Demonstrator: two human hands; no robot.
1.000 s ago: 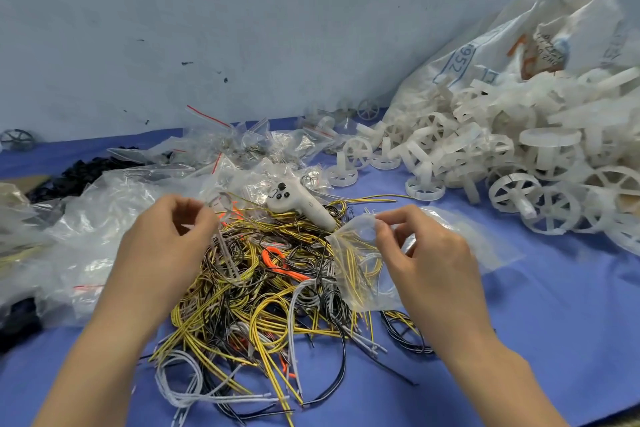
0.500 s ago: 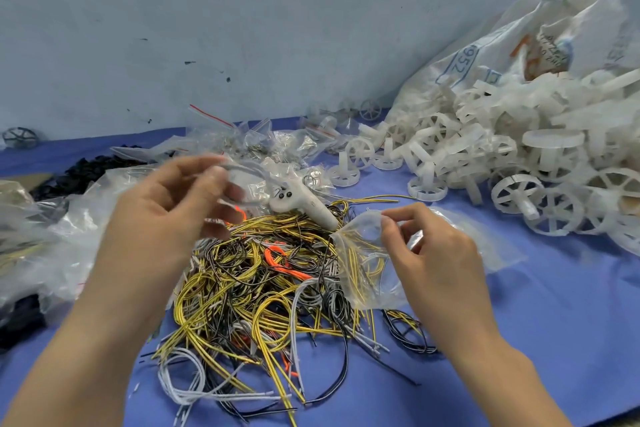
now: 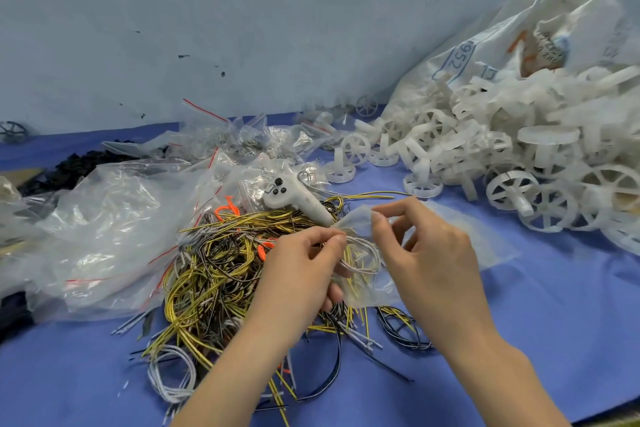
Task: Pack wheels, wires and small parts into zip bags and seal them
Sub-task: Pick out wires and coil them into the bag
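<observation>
Our left hand (image 3: 304,270) pinches a pale looped wire (image 3: 360,253) at the mouth of the clear zip bag (image 3: 485,243), whose upper lip our right hand (image 3: 426,253) grips between thumb and forefinger. The wire pile (image 3: 214,270) lies at nine o'clock from the bag, a white controller (image 3: 294,199) at eleven, and the white wheels (image 3: 502,163) at one o'clock on the blue table (image 3: 571,340).
</observation>
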